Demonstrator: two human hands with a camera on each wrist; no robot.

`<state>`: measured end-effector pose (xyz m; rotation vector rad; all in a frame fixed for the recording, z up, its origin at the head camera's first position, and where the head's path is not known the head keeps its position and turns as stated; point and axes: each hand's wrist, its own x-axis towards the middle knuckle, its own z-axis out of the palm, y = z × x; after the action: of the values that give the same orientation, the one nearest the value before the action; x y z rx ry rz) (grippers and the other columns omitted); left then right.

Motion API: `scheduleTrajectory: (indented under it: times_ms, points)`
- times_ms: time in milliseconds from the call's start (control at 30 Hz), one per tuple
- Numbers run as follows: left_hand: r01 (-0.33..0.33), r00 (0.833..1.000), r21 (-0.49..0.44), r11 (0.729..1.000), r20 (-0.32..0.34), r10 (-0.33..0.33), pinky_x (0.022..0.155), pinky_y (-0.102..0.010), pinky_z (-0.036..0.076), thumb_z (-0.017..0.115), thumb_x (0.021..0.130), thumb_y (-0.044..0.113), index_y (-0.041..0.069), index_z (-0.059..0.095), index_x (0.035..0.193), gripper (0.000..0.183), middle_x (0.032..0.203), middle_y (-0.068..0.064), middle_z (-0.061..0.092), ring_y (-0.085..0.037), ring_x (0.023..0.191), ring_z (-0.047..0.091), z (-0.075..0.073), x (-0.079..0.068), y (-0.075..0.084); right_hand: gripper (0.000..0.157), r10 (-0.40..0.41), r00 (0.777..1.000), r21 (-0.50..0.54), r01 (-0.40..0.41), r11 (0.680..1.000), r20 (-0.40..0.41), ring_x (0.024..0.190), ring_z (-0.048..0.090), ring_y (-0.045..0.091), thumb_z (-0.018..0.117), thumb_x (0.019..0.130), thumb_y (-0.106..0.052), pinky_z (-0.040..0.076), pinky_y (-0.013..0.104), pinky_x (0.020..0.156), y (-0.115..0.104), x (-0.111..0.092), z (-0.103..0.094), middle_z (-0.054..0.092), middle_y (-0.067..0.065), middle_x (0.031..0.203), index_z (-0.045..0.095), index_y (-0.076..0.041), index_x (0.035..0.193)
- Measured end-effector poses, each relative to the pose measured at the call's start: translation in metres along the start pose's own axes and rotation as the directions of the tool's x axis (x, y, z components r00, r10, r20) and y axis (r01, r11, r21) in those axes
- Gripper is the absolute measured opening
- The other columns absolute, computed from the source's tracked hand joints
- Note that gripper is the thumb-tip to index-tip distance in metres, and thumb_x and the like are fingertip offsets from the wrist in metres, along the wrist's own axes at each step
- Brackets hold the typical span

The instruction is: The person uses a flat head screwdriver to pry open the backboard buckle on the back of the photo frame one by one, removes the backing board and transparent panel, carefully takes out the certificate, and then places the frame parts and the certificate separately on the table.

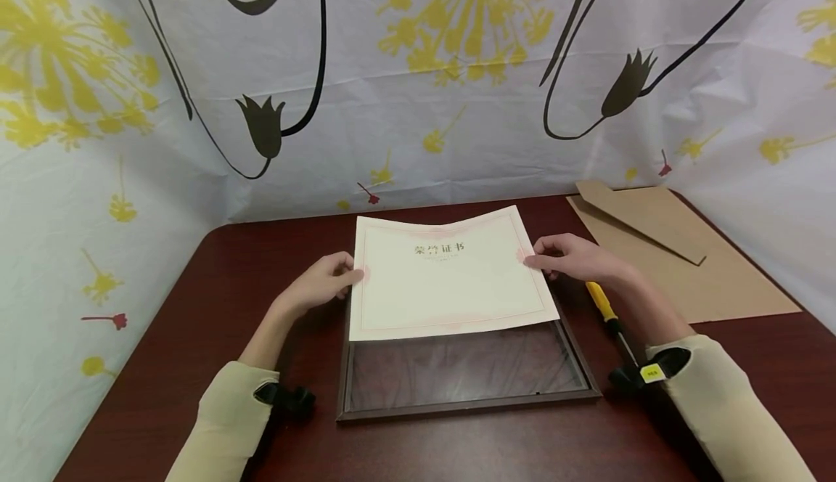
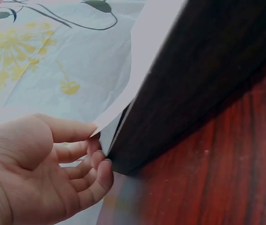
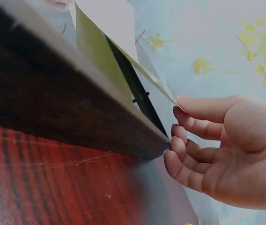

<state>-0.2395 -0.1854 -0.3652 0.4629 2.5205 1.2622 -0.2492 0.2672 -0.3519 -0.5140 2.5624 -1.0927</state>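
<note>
A cream certificate sheet (image 1: 451, 293) with a pink border and gold lettering is held by its two side edges over a dark picture frame (image 1: 470, 403). My left hand (image 1: 323, 279) pinches the left edge between thumb and fingers. At the opposite edge my right hand (image 1: 571, 255) pinches the paper likewise. The sheet sags slightly in the middle and covers the far part of the frame. Bare glass (image 1: 457, 369) shows in the near part. In the right wrist view the paper (image 3: 123, 51) slants up from the frame's side (image 3: 77, 93), with the lower fingertips right at the frame's far corner.
A screwdriver with a yellow handle (image 1: 601, 300) lies right of the frame, partly under the right forearm. Further right a brown backing board (image 1: 705, 286) lies flat, with a folded brown strip (image 1: 640, 221) on it. A patterned white curtain (image 1: 444, 104) hangs behind the table (image 1: 215, 308).
</note>
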Motion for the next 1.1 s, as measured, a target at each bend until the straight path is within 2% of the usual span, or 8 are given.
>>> scheduleTrajectory:
  times_ms: [133, 267, 333, 433, 500, 733, 900, 1100]
  points:
    - [0.0, 0.999, -0.013, 1.0, -0.043, 0.0, 0.077, -0.04, 0.053, 0.056, 0.105, 0.016, -0.002, 0.054, 0.105, 0.018, 0.092, -0.013, 0.057, -0.025, 0.081, 0.057, 0.0035, 0.0017, -0.0012, 0.026, -0.035, 0.999, 0.009, 0.035, 0.999, -0.017, 0.074, 0.049, 0.029, 0.064, 0.102, -0.028, 0.041, 0.033, 0.065, 0.0032, 0.0011, 0.0016, 0.05, 0.013, 0.084, 0.059, -0.005, 0.092]
    - [-0.016, 0.998, -0.011, 1.0, -0.062, 0.015, 0.073, -0.038, 0.053, 0.055, 0.106, 0.016, -0.002, 0.053, 0.105, 0.018, 0.084, -0.011, 0.053, -0.023, 0.074, 0.053, 0.0047, 0.0033, -0.0028, 0.024, -0.077, 0.997, 0.016, 0.078, 0.997, -0.031, 0.1, 0.057, 0.032, 0.064, 0.102, -0.025, 0.048, 0.036, 0.073, 0.0072, 0.0021, 0.0026, 0.051, 0.025, 0.127, 0.055, -0.006, 0.089]
    - [-0.044, 0.996, -0.006, 0.999, -0.072, 0.044, 0.071, -0.038, 0.052, 0.055, 0.106, 0.015, -0.003, 0.054, 0.104, 0.018, 0.082, -0.012, 0.051, -0.023, 0.07, 0.052, 0.0048, 0.0042, -0.0043, 0.024, -0.075, 0.997, 0.004, 0.075, 0.997, -0.025, 0.102, 0.057, 0.031, 0.064, 0.102, -0.026, 0.05, 0.037, 0.074, 0.0083, 0.0027, 0.003, 0.05, 0.026, 0.128, 0.054, -0.007, 0.089]
    - [-0.091, 0.992, 0.003, 0.996, -0.09, 0.09, 0.069, -0.04, 0.052, 0.054, 0.106, 0.013, -0.004, 0.055, 0.101, 0.017, 0.084, -0.015, 0.05, -0.025, 0.067, 0.052, 0.0047, 0.0055, -0.0068, 0.024, -0.056, 0.998, -0.023, 0.056, 0.998, -0.014, 0.085, 0.056, 0.027, 0.065, 0.1, -0.03, 0.05, 0.037, 0.074, 0.0088, 0.0039, 0.004, 0.055, 0.017, 0.098, 0.056, -0.009, 0.091]
    - [-0.105, 0.989, 0.007, 0.994, -0.102, 0.105, 0.068, -0.041, 0.051, 0.054, 0.106, 0.012, -0.005, 0.055, 0.1, 0.018, 0.09, -0.017, 0.049, -0.026, 0.067, 0.052, 0.0047, 0.0059, -0.008, 0.024, -0.048, 0.999, -0.039, 0.048, 0.998, -0.009, 0.074, 0.052, 0.025, 0.066, 0.1, -0.031, 0.049, 0.037, 0.073, 0.0086, 0.0048, 0.0043, 0.045, 0.009, 0.081, 0.057, -0.01, 0.091]
    - [-0.008, 0.995, 0.002, 1.0, -0.103, 0.008, 0.075, -0.04, 0.054, 0.055, 0.106, 0.02, 0.0, 0.054, 0.109, 0.02, 0.09, -0.013, 0.053, -0.023, 0.073, 0.055, 0.0051, 0.0045, -0.0074, 0.022, -0.046, 0.998, -0.056, 0.044, 0.997, -0.031, 0.077, 0.058, 0.021, 0.064, 0.101, -0.03, 0.05, 0.036, 0.071, 0.008, 0.0046, 0.0033, 0.052, 0.004, 0.078, 0.061, -0.009, 0.095]
    - [-0.019, 0.996, -0.012, 1.0, -0.089, 0.018, 0.074, -0.039, 0.055, 0.055, 0.106, 0.018, 0.002, 0.054, 0.106, 0.017, 0.089, -0.012, 0.054, -0.023, 0.073, 0.054, 0.0047, 0.0046, -0.0059, 0.025, -0.034, 0.998, -0.009, 0.033, 0.999, -0.061, 0.067, 0.058, 0.027, 0.064, 0.101, -0.03, 0.047, 0.037, 0.058, 0.008, 0.0039, -0.0002, 0.058, 0.01, 0.072, 0.059, -0.007, 0.094]
    - [-0.038, 0.996, -0.02, 0.999, -0.08, 0.036, 0.071, -0.037, 0.054, 0.055, 0.105, 0.015, 0.002, 0.053, 0.106, 0.014, 0.086, -0.01, 0.055, -0.022, 0.071, 0.054, 0.0047, 0.0046, -0.0059, 0.028, -0.022, 0.999, 0.068, 0.024, 0.997, -0.027, 0.058, 0.052, 0.026, 0.063, 0.102, -0.029, 0.043, 0.036, 0.051, 0.0061, 0.0043, -0.0031, 0.054, 0.012, 0.066, 0.054, -0.004, 0.094]
